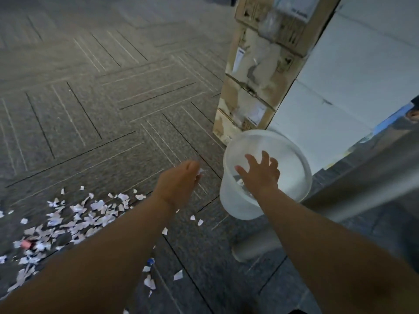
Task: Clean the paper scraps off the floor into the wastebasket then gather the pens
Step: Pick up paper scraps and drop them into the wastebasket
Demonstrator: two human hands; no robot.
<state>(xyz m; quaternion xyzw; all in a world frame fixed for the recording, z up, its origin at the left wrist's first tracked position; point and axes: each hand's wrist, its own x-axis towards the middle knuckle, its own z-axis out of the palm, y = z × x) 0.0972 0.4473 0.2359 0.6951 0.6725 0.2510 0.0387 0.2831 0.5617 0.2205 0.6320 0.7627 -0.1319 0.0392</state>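
Across the lower left of the frame, paper scraps [77, 214] lie thick on the carpeted floor [102, 98], with stragglers trailing toward the bottom centre. Right of centre stands the translucent wastebasket [229, 196], seemingly with only a little in it. The left hand [179, 182] pinches a few scraps just beside its rim; the right hand [260, 175] hangs over its mouth, fingers spread, holding nothing. Most of the clearing looks undone, and I cannot make out any pens. Cardboard boxes [256, 82] stand stacked behind.
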